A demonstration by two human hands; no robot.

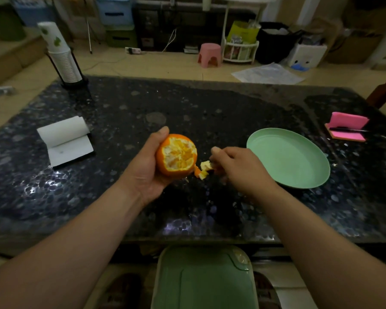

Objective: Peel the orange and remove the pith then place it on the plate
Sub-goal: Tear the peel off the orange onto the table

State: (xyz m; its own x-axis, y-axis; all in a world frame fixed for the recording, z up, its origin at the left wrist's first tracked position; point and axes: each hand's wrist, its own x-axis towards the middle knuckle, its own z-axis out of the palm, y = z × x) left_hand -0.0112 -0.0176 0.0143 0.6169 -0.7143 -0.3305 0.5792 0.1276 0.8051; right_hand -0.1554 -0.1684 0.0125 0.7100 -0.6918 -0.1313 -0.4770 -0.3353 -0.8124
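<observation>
Head view: left hand (147,168) cups the orange (176,156); right hand (239,166) fingers pinch a peel strip (204,168).

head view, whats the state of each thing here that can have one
orange: partly peeled, flesh bared on top, rind left below
peel strip: off the fruit's side, hanging beside the orange
left hand: grips the orange
right hand: pinches the peel strip
green plate: holds nothing
notepad: open, page curled back
paper cups: stacked in a stand
</observation>
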